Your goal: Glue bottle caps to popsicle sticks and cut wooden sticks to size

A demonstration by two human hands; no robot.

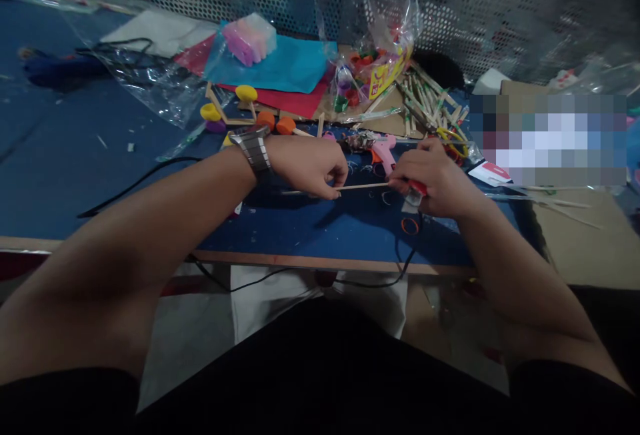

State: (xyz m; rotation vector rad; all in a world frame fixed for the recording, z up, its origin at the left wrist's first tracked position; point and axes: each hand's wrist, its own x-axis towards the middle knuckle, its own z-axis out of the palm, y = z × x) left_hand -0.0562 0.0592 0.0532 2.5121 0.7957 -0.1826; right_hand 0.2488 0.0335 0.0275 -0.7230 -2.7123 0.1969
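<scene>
The left hand (pixel 317 163) pinches a thin, pale wooden stick (pixel 363 187) above the flat blue table (pixel 300 231); the right hand (pixel 434 178) grips it and a small red thing (pixel 418 187). It looks bare, so not finished yet.

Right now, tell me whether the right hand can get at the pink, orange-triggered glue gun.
Probably yes: the glue gun lies close beside the right hand, with nothing visible blocking the way, though the small red object in that hand may hinder its grip.
</scene>
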